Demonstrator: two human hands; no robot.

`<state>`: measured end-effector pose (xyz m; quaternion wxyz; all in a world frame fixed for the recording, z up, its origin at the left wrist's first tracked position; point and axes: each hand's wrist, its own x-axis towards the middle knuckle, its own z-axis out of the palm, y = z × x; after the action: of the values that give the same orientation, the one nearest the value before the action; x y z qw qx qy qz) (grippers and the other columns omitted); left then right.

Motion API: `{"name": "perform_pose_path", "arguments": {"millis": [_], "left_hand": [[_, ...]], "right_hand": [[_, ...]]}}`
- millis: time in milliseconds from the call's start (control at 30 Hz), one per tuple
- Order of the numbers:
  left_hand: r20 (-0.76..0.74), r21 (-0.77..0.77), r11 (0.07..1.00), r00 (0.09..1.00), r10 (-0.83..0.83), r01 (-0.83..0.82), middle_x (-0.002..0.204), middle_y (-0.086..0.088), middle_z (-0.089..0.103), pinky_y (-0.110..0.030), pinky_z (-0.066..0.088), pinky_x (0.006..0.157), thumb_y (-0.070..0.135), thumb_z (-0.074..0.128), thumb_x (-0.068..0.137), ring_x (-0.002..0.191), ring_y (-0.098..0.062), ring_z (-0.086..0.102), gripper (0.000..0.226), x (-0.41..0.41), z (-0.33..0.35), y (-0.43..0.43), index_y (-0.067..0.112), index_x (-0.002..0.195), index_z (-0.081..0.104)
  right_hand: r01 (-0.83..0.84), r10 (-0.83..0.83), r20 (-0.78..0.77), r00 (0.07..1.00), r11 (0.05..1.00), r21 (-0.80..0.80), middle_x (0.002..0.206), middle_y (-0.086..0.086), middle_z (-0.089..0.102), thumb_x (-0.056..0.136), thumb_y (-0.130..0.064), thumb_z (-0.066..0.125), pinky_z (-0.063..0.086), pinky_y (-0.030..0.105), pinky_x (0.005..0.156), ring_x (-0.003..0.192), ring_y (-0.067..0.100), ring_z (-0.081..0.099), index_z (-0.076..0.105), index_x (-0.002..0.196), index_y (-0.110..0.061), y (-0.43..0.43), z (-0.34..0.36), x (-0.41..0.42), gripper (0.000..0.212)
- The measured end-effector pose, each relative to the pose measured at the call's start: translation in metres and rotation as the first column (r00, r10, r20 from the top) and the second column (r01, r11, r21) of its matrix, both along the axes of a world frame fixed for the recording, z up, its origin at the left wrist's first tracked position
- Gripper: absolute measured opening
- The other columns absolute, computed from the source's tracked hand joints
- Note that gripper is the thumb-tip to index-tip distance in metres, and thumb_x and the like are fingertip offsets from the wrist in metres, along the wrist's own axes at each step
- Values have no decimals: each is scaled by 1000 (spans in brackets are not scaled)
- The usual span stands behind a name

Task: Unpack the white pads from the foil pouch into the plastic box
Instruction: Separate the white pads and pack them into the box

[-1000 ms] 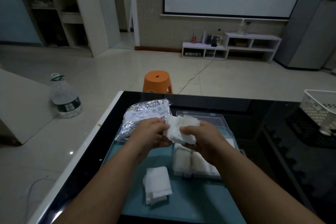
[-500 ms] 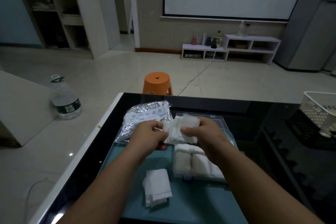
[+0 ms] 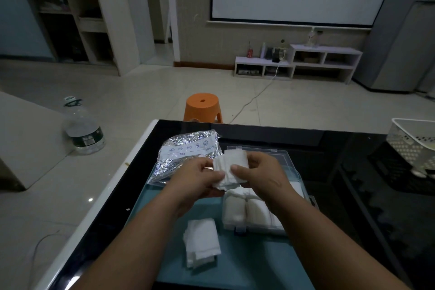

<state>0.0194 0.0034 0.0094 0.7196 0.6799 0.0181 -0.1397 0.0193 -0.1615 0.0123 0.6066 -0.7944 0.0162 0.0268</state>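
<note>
- Left hand (image 3: pixel 197 179) and right hand (image 3: pixel 263 176) both pinch the white pad stack (image 3: pixel 231 167), squared tidier than a second ago, over the plastic box (image 3: pixel 247 228).
- The foil pouch (image 3: pixel 186 150) lies at the box's ten o'clock; insertion looks next.

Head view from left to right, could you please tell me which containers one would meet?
First the water bottle on the floor, then the foil pouch, the plastic box, and the white basket.

table (image 3: pixel 341 195): black (glossy) | on it: teal mat (image 3: pixel 247 266), white basket (image 3: pixel 409 141) far right
</note>
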Motion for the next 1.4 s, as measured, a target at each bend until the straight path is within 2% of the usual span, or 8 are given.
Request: {"name": "perform_pose_path", "arguments": {"millis": [133,333,600,733,1033,1167,1300,1400], "left_hand": [[14,35,998,999,48,-49,93,-25,68,-32,60,64,-5,62,87,71,-24,68,16,2,-4,1,-3,102,61],[-2,-8,997,997,78,-78,89,-19,70,-34,61,66,-4,60,88,75,-26,68,11,5,-4,0,2,97,63],[28,77,993,996,88,-90,87,-18,69,-34,59,66,-3,63,84,70,-22,68,20,6,-7,1,-1,104,64],[4,40,997,997,71,-71,82,-15,71,-33,58,65,0,67,83,69,-20,69,22,5,-7,0,-4,104,62],[-12,16,996,996,89,-89,92,-21,70,-33,58,65,3,67,85,73,-23,70,24,5,-9,-6,-7,106,58],[5,36,993,994,109,-109,92,-21,69,-32,58,63,4,66,86,73,-23,68,22,6,-11,-6,-5,103,57],[37,61,989,990,134,-136,94,-23,68,-38,60,69,1,64,86,74,-26,68,19,7,-12,-6,-3,102,57],[42,59,990,991,127,-129,97,-21,69,-39,61,71,-2,66,83,78,-26,68,23,6,-10,-5,1,105,58]], "right_hand": [[-2,5,34,999,995,-103,102,1,70,93,-9,56,52,26,67,86,14,66,66,119,-13,4,-1,1,27],[127,-112,99,989,978,-162,90,0,69,83,-22,73,58,48,79,84,19,67,65,89,-22,2,-3,4,10],[65,-32,136,990,968,-241,84,-12,69,86,-24,70,58,45,79,80,12,66,77,96,-20,6,-2,1,13],[111,-55,174,983,936,-335,87,-10,66,89,-25,64,58,42,77,79,9,62,71,87,-23,8,-5,2,7],[168,-125,159,979,940,-296,81,-4,58,95,-26,53,50,36,74,76,13,54,55,83,-22,14,-5,-4,12],[126,-106,82,991,946,-300,84,1,61,92,-26,55,54,44,76,81,21,60,55,85,-20,14,-3,-3,9],[61,-71,-110,991,994,-93,98,10,63,90,-16,61,58,32,60,85,28,67,53,93,-14,14,0,-3,9],[80,-82,-130,988,997,-25,102,13,63,88,-11,66,62,36,67,85,29,70,54,95,-10,13,1,-3,13]]}}
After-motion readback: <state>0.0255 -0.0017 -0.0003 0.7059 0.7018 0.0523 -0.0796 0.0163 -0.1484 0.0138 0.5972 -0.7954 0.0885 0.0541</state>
